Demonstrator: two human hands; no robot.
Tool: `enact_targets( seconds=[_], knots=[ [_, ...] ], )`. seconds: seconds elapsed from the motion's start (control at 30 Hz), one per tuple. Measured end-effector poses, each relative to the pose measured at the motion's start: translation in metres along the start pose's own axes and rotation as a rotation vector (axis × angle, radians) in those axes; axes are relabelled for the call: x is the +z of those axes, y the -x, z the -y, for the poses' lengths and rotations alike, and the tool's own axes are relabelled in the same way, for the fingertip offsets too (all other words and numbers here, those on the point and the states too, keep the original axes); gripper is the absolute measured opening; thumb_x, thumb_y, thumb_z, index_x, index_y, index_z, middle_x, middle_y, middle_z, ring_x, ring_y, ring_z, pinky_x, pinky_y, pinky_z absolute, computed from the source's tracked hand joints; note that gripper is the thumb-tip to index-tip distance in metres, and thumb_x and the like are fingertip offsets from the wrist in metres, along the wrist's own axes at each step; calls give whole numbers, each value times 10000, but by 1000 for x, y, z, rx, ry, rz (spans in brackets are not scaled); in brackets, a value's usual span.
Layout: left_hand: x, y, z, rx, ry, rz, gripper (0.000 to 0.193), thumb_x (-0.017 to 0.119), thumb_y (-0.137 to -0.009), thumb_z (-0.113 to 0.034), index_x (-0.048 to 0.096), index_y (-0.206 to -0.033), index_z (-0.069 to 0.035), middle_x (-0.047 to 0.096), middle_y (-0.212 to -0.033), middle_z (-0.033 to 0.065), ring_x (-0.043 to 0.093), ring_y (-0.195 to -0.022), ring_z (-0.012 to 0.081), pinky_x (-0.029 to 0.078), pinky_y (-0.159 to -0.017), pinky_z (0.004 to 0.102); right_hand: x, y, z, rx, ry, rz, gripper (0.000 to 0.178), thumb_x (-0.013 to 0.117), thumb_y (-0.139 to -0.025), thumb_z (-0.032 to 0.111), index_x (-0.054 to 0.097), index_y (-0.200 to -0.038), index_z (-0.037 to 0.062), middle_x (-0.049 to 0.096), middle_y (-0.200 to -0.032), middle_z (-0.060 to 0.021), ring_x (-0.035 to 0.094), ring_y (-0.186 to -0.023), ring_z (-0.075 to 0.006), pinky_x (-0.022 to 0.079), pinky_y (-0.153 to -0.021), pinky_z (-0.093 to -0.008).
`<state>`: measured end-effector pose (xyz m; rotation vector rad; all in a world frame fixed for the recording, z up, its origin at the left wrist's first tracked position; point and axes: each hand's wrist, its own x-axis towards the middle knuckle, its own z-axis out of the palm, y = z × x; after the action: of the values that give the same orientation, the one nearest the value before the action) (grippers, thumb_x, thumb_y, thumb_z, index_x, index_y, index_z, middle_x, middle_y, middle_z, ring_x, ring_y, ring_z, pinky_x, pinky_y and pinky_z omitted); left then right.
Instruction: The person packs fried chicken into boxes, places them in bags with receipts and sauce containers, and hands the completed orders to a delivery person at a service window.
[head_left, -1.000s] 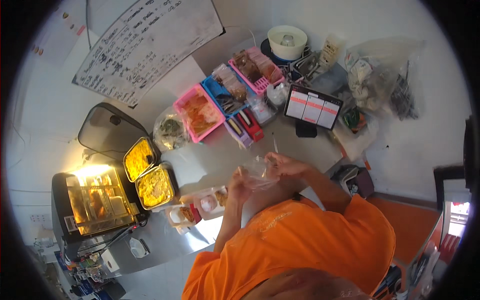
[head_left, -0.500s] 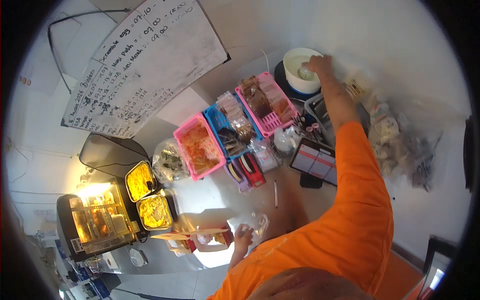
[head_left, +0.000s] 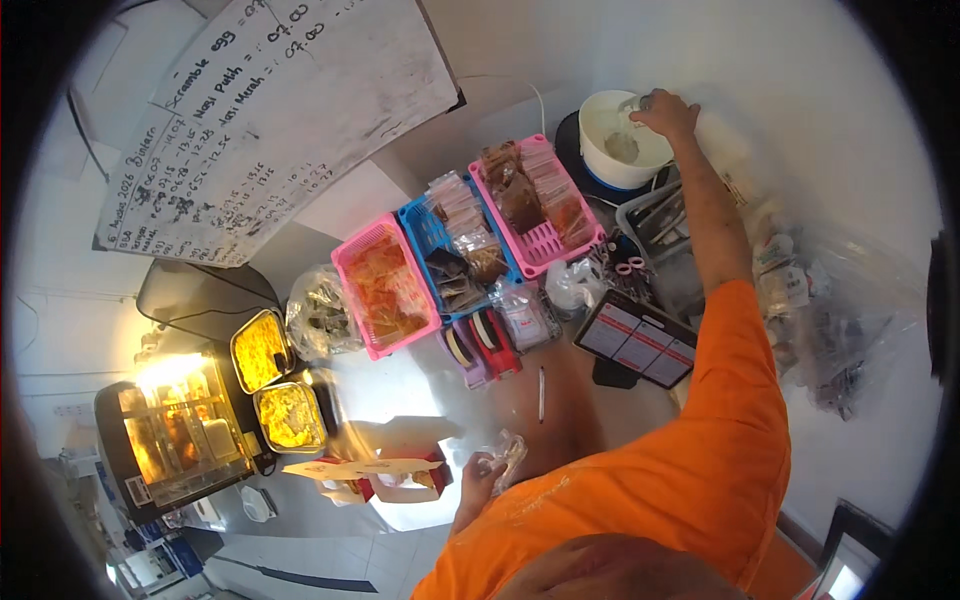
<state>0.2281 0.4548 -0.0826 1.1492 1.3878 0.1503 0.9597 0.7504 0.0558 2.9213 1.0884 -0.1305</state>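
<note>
My right hand (head_left: pixel 668 114) reaches far out to a round white bucket (head_left: pixel 652 170) at the back. Its fingers pinch a small clear plastic packet (head_left: pixel 631 112) at the bucket's mouth; the packet's contents are too small to tell. Another clear item (head_left: pixel 622 148) lies inside the bucket. Close to my body, my left hand (head_left: pixel 482 474) is closed on a crumpled clear plastic bag (head_left: pixel 511 455) just above the steel table. To the left of that hand stand two open red-and-cream food boxes (head_left: pixel 410 480), with food partly visible inside.
Pink (head_left: pixel 428 325) and blue baskets (head_left: pixel 515 274) of packets line the back, beside tape dispensers (head_left: pixel 488 345), a tablet (head_left: pixel 637 340) and a pen (head_left: pixel 541 395). Two trays of yellow food (head_left: pixel 290 418) and a lit display warmer (head_left: pixel 185 430) stand left. Plastic bags (head_left: pixel 830 320) lie right.
My right hand has risen toward the bucket's rim, bringing the small clear packet up. My left hand has stayed low by the boxes, its fingers now on the plastic bag. The view has shifted slightly.
</note>
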Motion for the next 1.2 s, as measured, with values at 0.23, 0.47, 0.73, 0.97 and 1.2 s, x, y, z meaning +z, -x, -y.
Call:
enact_targets(
  seconds=[0.23,0.47,0.73,0.97,1.2],
  knots=[
    [-7,13,-12,188,86,54,385,844,-837,-155,556,-1067,-46,561,-916,20,515,-801,115,477,-680,281,-26,54,-51,89,-295,-315,887,748,-673,709,607,-1384,197,700,-1272,-110,639,-1200,-318,348,-1053,-621],
    [-36,18,59,311,137,-32,432,779,-891,-106,492,-1208,-46,469,-1127,33,477,-981,139,471,-796,274,-94,325,-226,29,-1516,-585,495,702,-931,352,614,-1299,33,688,-1172,-141,652,-1075,-273,494,-923,-440],
    [-38,68,52,198,143,161,452,728,-937,-145,475,-1306,-84,436,-1268,68,487,-1052,155,469,-787,304,120,756,-433,1066,-470,-335,760,778,-680,618,734,-1140,14,731,-787,-141,701,-802,-204,520,-816,-380],
    [11,95,-2,951,-335,425,534,774,-867,-131,488,-1316,-86,433,-1331,123,520,-1098,247,474,-821,346,181,935,-469,891,-608,-650,642,859,-756,286,638,-1235,-80,691,-1164,-184,664,-1053,-280,510,-907,-344],
    [81,183,-45,1332,-367,360,416,816,-819,-193,701,-1216,-151,492,-1317,143,533,-1122,310,448,-912,387,64,922,-307,209,-2019,-757,569,717,-877,250,548,-1326,-55,635,-1235,-223,602,-1208,-360,530,-943,-464]
  ],
)
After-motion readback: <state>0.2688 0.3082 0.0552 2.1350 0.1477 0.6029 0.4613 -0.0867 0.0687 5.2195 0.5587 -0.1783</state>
